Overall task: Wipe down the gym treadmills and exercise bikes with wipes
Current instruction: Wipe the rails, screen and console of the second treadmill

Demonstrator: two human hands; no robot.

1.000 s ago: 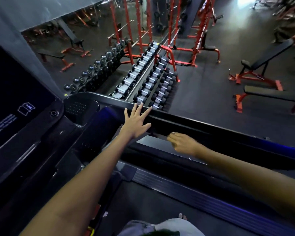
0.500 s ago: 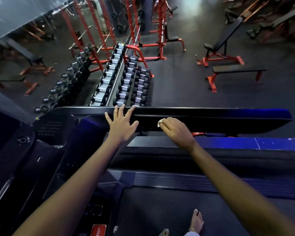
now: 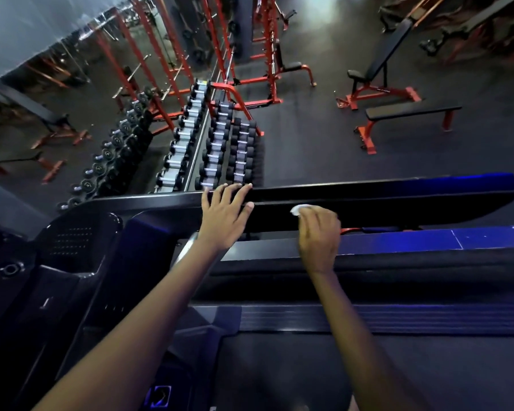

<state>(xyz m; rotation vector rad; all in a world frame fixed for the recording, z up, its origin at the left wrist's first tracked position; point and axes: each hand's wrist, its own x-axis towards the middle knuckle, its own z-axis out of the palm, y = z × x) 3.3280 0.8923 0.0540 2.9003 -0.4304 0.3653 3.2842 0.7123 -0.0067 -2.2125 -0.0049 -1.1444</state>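
1. Looking down through the head camera, the treadmill's side rail [image 3: 383,200] runs as a long black bar across the middle of the view, its long axis lying from 9 o'clock to 3 o'clock.
2. The right hand [image 3: 319,232] has its fingers curled round a small white wipe [image 3: 298,209] and presses it onto the rail just right of centre; only a corner of the wipe shows past the fingertips.
3. The left hand [image 3: 224,215] lies flat on the same rail with its fingers spread straight, gripping nothing, just to the 9 o'clock side of the right hand and not touching it.
4. The long unwiped-looking stretch of rail lies toward 3 o'clock from the wipe, so the right hand is the nearer one; I judge the coming stroke to run along the rail's length that way, with the left hand as a brace.
5. The treadmill deck [image 3: 368,366] lies at 6 o'clock below both forearms.
6. Beyond the rail at 12 o'clock stand a dumbbell rack [image 3: 220,143] and red frames; a flat weight bench [image 3: 410,112] sits at 2 o'clock.
7. No brand, label or writing can be read; a small blue-lit panel [image 3: 159,396] at 7 o'clock is too blurred to make out.
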